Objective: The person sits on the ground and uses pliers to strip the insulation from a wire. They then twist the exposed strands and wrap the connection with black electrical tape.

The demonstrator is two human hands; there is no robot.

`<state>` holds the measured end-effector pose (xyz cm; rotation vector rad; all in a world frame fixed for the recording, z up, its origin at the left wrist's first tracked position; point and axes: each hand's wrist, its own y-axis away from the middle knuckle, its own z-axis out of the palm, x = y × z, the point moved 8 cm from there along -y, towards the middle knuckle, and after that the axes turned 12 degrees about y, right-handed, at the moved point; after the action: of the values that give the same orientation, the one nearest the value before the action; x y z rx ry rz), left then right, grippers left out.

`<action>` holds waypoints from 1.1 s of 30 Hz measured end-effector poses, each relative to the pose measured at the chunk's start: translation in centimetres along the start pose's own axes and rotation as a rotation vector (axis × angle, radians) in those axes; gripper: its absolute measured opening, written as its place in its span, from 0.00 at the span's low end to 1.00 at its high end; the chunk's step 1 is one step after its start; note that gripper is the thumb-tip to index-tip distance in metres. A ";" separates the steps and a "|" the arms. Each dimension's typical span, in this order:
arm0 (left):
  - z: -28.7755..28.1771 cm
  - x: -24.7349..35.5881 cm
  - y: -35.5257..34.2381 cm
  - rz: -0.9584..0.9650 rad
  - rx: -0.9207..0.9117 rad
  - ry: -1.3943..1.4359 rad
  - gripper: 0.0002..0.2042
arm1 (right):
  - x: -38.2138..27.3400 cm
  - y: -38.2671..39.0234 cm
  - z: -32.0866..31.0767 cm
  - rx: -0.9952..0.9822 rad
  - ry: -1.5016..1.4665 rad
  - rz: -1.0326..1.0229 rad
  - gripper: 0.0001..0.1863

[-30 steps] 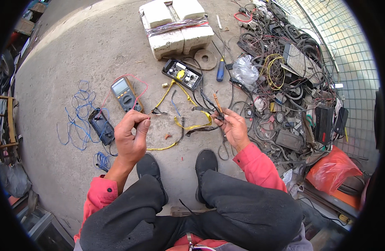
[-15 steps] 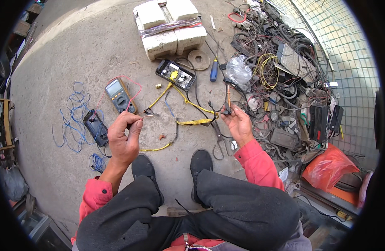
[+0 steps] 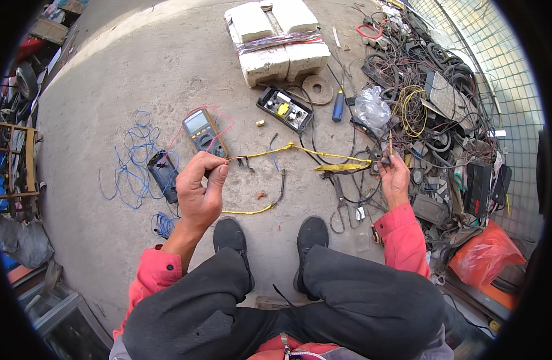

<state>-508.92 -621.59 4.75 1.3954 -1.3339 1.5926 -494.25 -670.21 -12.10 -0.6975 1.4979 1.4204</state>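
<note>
My left hand (image 3: 201, 191) is closed in a pinch on the thin coppery end of a yellow-wrapped wire (image 3: 336, 157). That wire runs nearly straight across to my right hand (image 3: 395, 181), whose fingers close on its other end beside a small dark piece. A thin orange-brown rod (image 3: 390, 143) stands up from those fingers; its kind is unclear. Below the wire hangs a loose flap of yellow tape (image 3: 342, 168). Just beyond my left hand lies a multimeter (image 3: 202, 129) with a red lead. An opened black case with a circuit board (image 3: 285, 110) lies behind the wire.
Scissors (image 3: 340, 210) lie between my shoes and right hand. A blue-handled screwdriver (image 3: 338, 107) is farther back, near a white foam block (image 3: 277, 57). Tangled blue wire (image 3: 127, 165) and a black case half (image 3: 163, 175) lie left. A scrap-cable heap (image 3: 432, 114) fills the right.
My right hand has moved right, away from my left, and the slack yellow-wrapped wire is now drawn nearly straight between them. The whole view has shifted, too.
</note>
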 end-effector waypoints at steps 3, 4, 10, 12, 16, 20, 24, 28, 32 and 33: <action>-0.8 -0.1 -0.1 0.005 0.030 0.005 0.01 | -0.7 -0.7 -2.4 0.152 0.064 -0.047 0.14; -1.0 -0.1 -0.2 0.002 0.042 0.015 0.02 | -1.0 -0.9 -3.2 0.179 0.114 -0.073 0.14; -0.9 -0.1 -0.3 0.000 0.045 0.023 0.01 | -3.8 -1.6 -9.7 0.520 0.496 -0.284 0.18; -0.9 -0.2 -0.1 -0.002 0.042 0.019 0.01 | -4.7 -1.2 -10.7 0.613 0.559 -0.314 0.19; -0.6 -0.2 -0.1 0.004 0.032 0.020 0.01 | -7.1 0.2 -12.3 0.807 0.992 -0.491 0.22; -0.6 -0.2 0.0 -0.005 0.033 0.017 0.01 | -7.4 1.4 -9.1 0.755 1.173 -0.587 0.23; -0.4 -0.2 -0.1 0.005 0.035 0.009 0.01 | -6.4 0.9 -8.3 0.569 0.995 -0.595 0.23; -0.2 0.0 -0.2 0.009 0.056 0.006 0.01 | -6.8 1.6 -7.3 0.671 1.403 -0.691 0.25; -0.3 0.2 -0.2 0.009 0.048 -0.008 0.01 | -8.6 6.2 1.1 0.696 1.517 -0.976 0.20; -0.3 0.1 -0.2 0.007 0.048 -0.002 0.01 | -8.5 6.7 2.7 0.629 1.511 -0.983 0.18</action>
<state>-508.90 -621.26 4.95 1.4229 -1.3112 1.6373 -496.01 -668.04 -1.32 -1.8759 1.9287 -0.5824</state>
